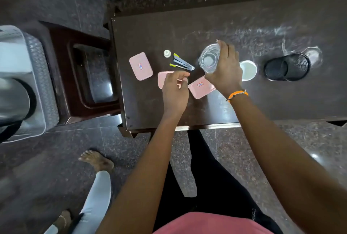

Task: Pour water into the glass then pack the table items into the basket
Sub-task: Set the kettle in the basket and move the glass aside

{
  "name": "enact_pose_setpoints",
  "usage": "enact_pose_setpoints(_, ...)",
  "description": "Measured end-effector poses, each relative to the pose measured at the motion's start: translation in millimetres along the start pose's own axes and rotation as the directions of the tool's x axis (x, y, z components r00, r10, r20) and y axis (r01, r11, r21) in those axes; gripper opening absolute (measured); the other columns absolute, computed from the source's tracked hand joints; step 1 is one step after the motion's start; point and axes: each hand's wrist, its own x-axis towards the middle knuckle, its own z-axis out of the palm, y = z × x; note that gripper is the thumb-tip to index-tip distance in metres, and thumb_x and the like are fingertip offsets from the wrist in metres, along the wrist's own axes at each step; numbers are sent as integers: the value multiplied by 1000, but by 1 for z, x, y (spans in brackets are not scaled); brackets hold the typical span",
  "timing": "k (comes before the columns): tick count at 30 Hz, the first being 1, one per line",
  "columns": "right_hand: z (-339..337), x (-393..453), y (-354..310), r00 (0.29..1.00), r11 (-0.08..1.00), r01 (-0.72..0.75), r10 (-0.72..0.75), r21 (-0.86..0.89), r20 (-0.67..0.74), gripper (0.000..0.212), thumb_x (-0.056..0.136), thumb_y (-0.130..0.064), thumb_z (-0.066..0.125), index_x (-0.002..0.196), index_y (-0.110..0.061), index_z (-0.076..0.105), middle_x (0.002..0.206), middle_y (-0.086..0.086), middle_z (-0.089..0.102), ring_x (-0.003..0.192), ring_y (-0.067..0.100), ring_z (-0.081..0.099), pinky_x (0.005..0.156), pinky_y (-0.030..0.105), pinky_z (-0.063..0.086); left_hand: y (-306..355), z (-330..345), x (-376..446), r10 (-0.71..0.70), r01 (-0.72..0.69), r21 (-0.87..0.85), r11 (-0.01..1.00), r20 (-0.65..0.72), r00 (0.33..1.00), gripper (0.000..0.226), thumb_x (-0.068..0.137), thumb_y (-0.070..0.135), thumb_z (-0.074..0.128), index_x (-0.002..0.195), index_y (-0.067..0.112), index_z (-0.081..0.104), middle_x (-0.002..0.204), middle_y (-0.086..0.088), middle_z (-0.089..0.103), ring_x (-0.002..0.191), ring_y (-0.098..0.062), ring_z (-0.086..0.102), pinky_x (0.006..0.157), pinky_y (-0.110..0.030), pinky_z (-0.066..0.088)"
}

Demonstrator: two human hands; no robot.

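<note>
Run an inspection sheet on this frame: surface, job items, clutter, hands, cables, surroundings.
Surface: dark table, scuffed.
Job items: clear glass; three pink cases; stapler; white cap; white cup; black mesh holder; basket on the floor, left.
Clutter: nothing seen.
Hands: right hand grips the glass; left hand above the middle case, grip unclear.
Cables: nothing seen.
Surroundings: stool; another person's feet.

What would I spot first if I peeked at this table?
You'd spot the right hand gripping the clear glass in the middle of the dark table. Just left of it, the left hand hovers over a pink box, with a stapler lying behind. A black mesh cup lies on its side at the right.
</note>
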Motion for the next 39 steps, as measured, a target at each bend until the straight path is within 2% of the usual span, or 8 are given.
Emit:
enact_pose_setpoints(4,7,32,14,999,1000,-25,24,14,31,90,64,-15,75,141,-8,31,137,12,42,123,33,43,100,39,40,8,22,13,-2,2,29,1000,-5,1000,23,87,-1,49,101,5,66,97,-2,61,80,-5,53,76,-4,37)
enact_pose_setpoints(8,12,54,19,998,999,-35,34,23,56,92,63,-15,76,142,-11,29,139,10,40,126,32,40,96,41,44,11,37,25,-49,49,26,998,12,999,22,88,2,49,104,7,64,104,-5,59,75,7,50,73,-4,37)
enact_pose_setpoints(21,25,79,16,993,998,-55,56,-12,108,88,66,-20,77,141,-14,30,140,8,39,127,31,40,89,45,51,11,51,50,-90,90,89,992,-9,996,29,88,0,49,112,12,62,109,-8,62,91,-13,57,75,-7,39)
enact_pose_setpoints(25,26,76,16,991,999,-50,50,-3,122,96,67,-28,81,144,-13,25,143,9,37,129,31,38,95,46,48,11,50,47,-105,106,77,991,-13,994,29,88,0,50,112,11,62,109,-8,62,91,-11,56,72,-2,36)
enact_pose_setpoints(28,23,74,17,985,998,-52,46,34,166,99,71,-29,79,147,-12,18,150,11,30,136,31,32,104,46,42,13,47,46,-118,118,71,990,-8,993,29,89,2,51,113,13,62,110,-6,62,93,-11,57,80,-13,40)
enact_pose_setpoints(31,18,70,17,978,992,-69,46,107,205,94,78,-22,73,149,-10,12,157,11,19,144,30,21,114,43,31,15,40,46,-117,117,53,992,-2,993,28,89,2,50,113,12,61,112,-10,62,94,-15,59,82,-18,45)
enact_pose_setpoints(34,12,60,15,977,991,-72,48,111,208,82,86,-14,63,149,-7,11,159,11,12,148,27,13,119,39,22,13,29,45,-126,127,33,991,-11,992,29,90,1,49,114,13,60,112,-10,61,87,-7,54,75,-1,38)
enact_pose_setpoints(39,5,37,-5,995,984,4,-22,178,100,55,91,-4,48,143,-2,30,153,15,29,143,29,28,115,32,22,10,4,38,-183,176,-118,977,-54,982,28,89,3,48,111,14,61,100,-2,61,84,-6,52,84,-23,44)
